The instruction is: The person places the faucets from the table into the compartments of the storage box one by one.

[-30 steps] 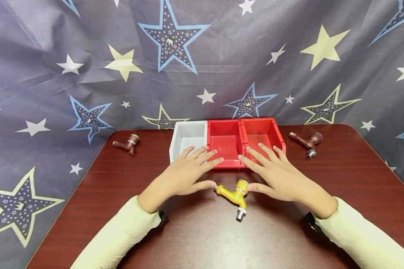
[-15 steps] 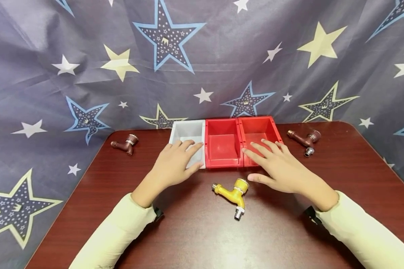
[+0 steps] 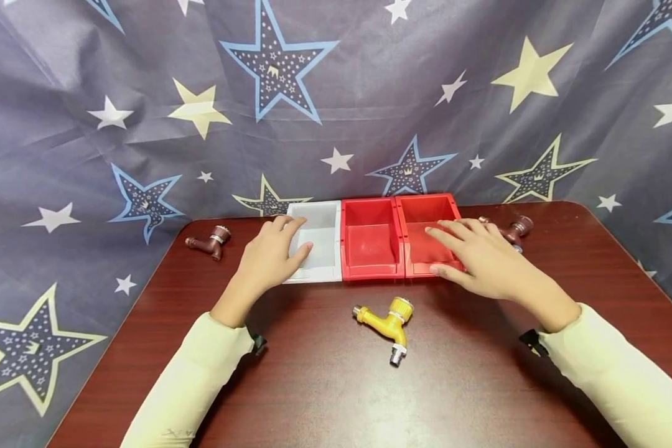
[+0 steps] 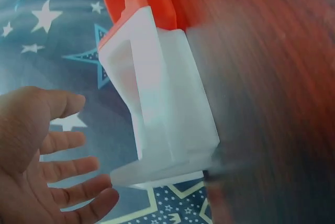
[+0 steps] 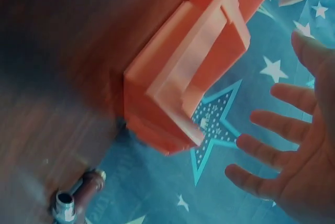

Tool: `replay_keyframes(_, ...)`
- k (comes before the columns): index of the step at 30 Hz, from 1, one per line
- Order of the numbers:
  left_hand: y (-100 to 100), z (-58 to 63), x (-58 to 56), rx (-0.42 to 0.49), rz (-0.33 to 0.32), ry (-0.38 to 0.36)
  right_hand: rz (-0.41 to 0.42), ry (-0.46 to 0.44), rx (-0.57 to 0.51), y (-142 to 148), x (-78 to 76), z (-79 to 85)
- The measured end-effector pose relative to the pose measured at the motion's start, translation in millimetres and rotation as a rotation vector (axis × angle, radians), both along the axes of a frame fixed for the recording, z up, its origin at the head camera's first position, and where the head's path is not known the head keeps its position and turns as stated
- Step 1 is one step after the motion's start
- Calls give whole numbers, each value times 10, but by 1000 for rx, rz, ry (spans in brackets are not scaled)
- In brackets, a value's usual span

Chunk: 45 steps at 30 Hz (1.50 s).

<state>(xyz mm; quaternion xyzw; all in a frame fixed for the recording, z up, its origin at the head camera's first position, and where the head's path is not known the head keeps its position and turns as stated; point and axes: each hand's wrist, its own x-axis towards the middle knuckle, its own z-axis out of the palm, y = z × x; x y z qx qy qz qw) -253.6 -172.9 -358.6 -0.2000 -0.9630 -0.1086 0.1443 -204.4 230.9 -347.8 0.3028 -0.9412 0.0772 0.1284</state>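
Observation:
My left hand hovers at the left side of a white bin, its fingers relaxed and spread. In the left wrist view the palm faces that bin with nothing in it. Over the right edge of the right red bin is my right hand, fingers loosely extended and holding nothing. A second red bin stands between the other two. On the table in front of them lies a yellow tap with a silver spout end. My right hand partly hides a brown tap.
Another brown tap lies near the table's back left corner. Behind the dark wooden table hangs a grey curtain printed with stars. The three bins stand side by side against it.
Both hands have moved apart from over the yellow tap: the left towards the white bin's left side, the right towards the right red bin's outer edge. The taps and bins stay put.

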Motion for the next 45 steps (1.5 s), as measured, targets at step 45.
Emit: replay_keyframes(45,-435,-87,-692,989,83,-728,-233,-154,76,978,-588,-46)
